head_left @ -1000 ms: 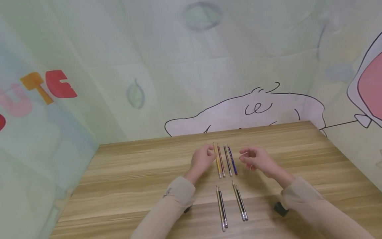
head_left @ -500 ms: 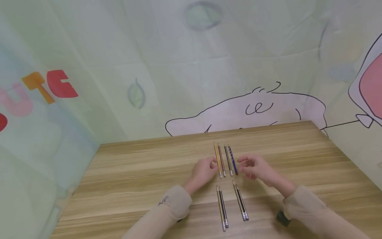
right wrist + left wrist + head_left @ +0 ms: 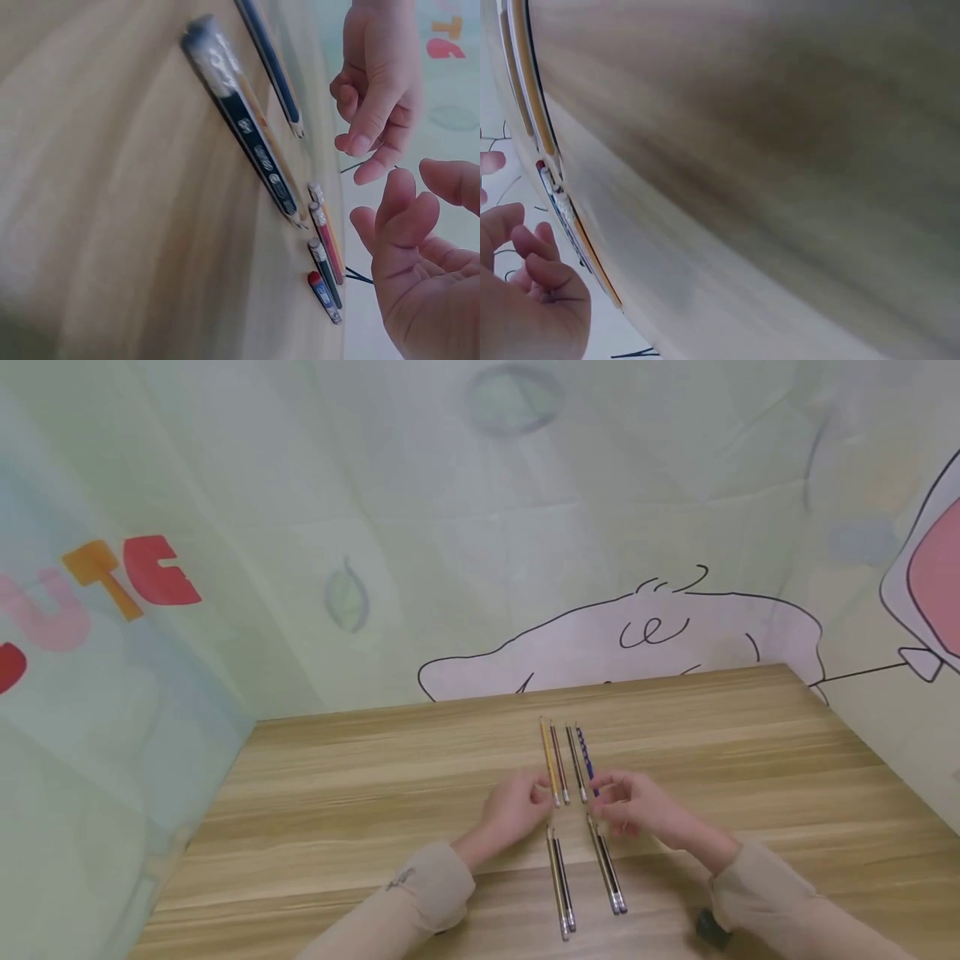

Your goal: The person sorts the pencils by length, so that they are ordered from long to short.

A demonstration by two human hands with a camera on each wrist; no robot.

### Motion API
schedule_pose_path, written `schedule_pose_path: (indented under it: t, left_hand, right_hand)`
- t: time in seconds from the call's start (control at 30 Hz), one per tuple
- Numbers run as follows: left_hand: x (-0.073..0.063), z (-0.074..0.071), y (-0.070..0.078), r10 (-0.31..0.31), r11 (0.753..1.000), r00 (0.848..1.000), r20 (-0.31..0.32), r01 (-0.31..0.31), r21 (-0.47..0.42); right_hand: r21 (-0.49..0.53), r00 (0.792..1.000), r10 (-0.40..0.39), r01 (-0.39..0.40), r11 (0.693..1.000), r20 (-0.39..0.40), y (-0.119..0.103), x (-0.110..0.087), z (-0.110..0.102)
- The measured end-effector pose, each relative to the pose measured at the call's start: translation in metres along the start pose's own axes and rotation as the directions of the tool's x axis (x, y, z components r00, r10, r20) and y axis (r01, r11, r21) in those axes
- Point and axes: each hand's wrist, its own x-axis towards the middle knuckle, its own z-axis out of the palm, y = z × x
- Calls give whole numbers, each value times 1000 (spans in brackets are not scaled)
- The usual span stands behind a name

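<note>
A back row on the table holds a yellow pencil, a dark red pencil, a black pencil and a blue patterned pencil. Just left of the yellow pencil's eraser end is my left hand, fingers loosely bent and holding nothing. My right hand hovers at the blue pencil's near end, hiding its tip, with thumb and fingers apart in the right wrist view. Nearer me lie two pairs of pencils, a left pair and a right pair, whose points sit between the hands.
The wood-grain table extends widely to both sides. Behind it hangs a pale printed cloth with cartoon drawings, meeting the table's back edge. A small dark object shows under the right sleeve.
Both hands have come toward me along the back row, from beside the pencils' middles to their near ends. The right hand also shifted slightly left. The pencils lie as before.
</note>
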Motion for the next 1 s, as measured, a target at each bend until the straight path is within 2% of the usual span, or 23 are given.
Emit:
schedule_pose_path:
  t: [0.3, 0.47, 0.6, 0.8, 1.0]
  left_hand:
    - [-17, 3, 0, -13, 1000, 1000, 20, 14, -11]
    - [-26, 4, 1, -53, 998, 997, 59, 54, -26]
    - [-34, 5, 1, -62, 997, 995, 82, 65, -31]
    - [-41, 8, 1, -46, 999, 994, 95, 46, -2]
    - [-47, 12, 2, -77, 997, 991, 108, 77, 4]
  right_hand:
    - [16, 999, -26, 26, 1000, 35, 9, -4, 6]
    - [14, 999, -5, 4, 1000, 45, 12, -7, 9]
    - [-1, 999, 3, -3, 1000, 53, 13, -10, 10]
    - [-2, 998, 4, -4, 1000, 60, 12, -12, 13]
    - [0, 998, -8, 8, 1000, 67, 14, -12, 17]
